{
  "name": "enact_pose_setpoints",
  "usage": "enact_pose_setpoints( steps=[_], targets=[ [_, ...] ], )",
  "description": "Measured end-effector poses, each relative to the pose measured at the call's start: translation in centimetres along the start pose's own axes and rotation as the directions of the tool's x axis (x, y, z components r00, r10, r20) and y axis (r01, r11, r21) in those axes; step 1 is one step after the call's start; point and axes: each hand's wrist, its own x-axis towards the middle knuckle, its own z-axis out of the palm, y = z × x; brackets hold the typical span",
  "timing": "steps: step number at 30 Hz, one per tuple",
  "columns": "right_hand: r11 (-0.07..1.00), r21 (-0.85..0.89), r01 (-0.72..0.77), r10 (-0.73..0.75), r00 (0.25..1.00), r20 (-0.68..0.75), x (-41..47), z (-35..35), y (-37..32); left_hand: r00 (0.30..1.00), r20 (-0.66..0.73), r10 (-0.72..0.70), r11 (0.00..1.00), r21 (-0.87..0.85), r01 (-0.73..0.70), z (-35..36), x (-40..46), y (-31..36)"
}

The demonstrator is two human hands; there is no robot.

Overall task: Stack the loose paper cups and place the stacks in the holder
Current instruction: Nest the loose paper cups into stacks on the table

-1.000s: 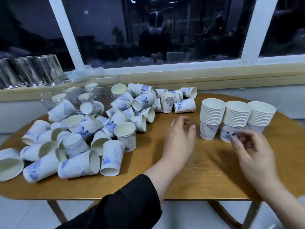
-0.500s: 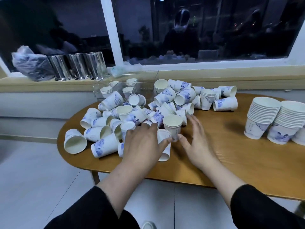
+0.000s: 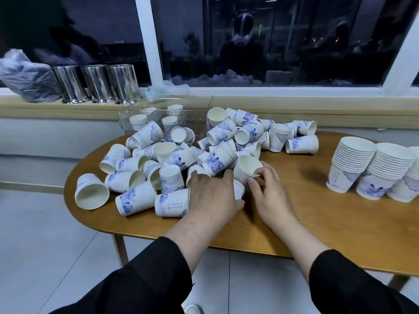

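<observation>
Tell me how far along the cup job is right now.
Done: tall stacks stand at the table's right end, and short stacks sit in the clear holder. In hand: the right hand grips a short nested stack; the left hand rests on loose cups. Left: most of the pile.

Loose paper cups (image 3: 181, 159) lie heaped on the table's (image 3: 317, 223) left; three stacks (image 3: 374, 171) stand right; holder (image 3: 167, 114) behind heap.

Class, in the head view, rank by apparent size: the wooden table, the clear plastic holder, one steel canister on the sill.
1. wooden table, by far the largest.
2. clear plastic holder.
3. steel canister, though both lie far from the camera, so that gap is unsure.
</observation>
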Motion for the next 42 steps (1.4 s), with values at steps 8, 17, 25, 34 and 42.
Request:
enact_pose_setpoints(
  steps=[8, 17, 25, 34, 42],
  targets=[
    [0.980, 0.193, 0.046, 0.010, 0.960, -0.280, -0.5, -7.3, -0.5, 0.989, -0.146, -0.011, 0.622, -0.776, -0.108, 3.2, -0.9, 3.1],
    [0.992, -0.043, 0.116, -0.116, 0.993, -0.001, 0.9, -11.2, -2.7, 0.997, -0.068, -0.041, 0.469, -0.882, -0.041, 5.6, 0.3, 5.6],
    [0.970, -0.219, 0.104, -0.077, 0.989, 0.127, 1.7, -10.4, -4.5, 0.996, -0.077, -0.050, 0.372, -0.927, -0.053, 6.1, 0.9, 5.4],
    [0.988, -0.145, -0.050, 0.079, 0.976, 0.203, -1.9, -7.9, -0.2, 0.999, -0.045, -0.002, 0.383, -0.923, -0.041, 6.2, 1.6, 7.2],
    [0.975, 0.120, -0.188, 0.180, 0.981, 0.077, -2.6, -5.1, 0.1, 0.895, -0.426, 0.132, 0.741, -0.558, -0.375, 0.5, -3.0, 0.2]
  ],
)
